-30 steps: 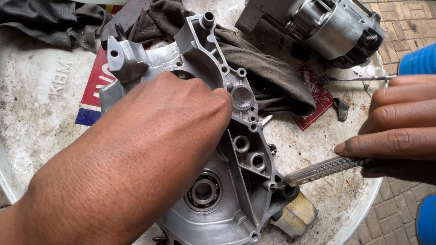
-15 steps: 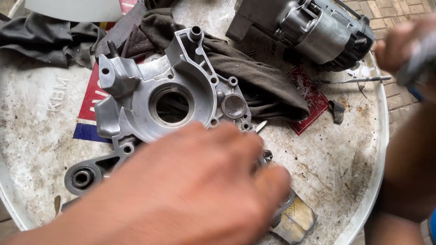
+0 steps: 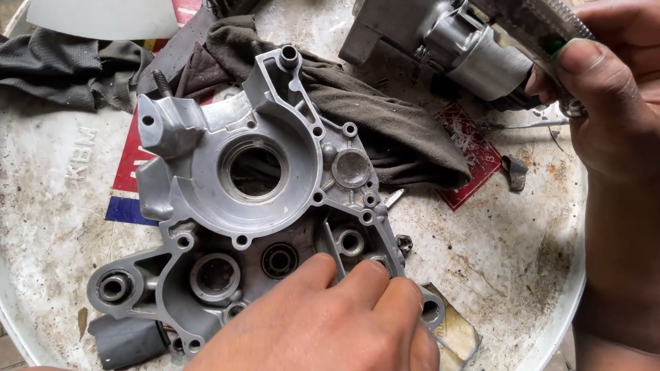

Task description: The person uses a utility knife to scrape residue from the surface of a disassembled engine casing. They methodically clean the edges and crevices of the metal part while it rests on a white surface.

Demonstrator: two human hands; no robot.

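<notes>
- The left hand (image 3: 330, 319) lies palm down on the lower edge of a grey metal engine case (image 3: 254, 206); its fingers (image 3: 364, 278) lie close together, tips pressing on the case near a small bearing hole.
- The engine case lies flat in the middle of a round, stained white tray (image 3: 55, 206), with its big round opening facing up.
- The right hand (image 3: 612, 103) is raised at the upper right, well apart from the case, with thumb and fingers closed around a metal file (image 3: 543, 27) with a rough, toothed face.
- Behind the file, a grey motor part (image 3: 447, 41) lies at the top of the tray.
- A dark rag (image 3: 385, 110) lies under the top of the case, over a red printed card (image 3: 474, 151).
- Another dark cloth (image 3: 62, 65) lies at the upper left.
- A small nut (image 3: 404, 243) sits just beside the case's right edge.
</notes>
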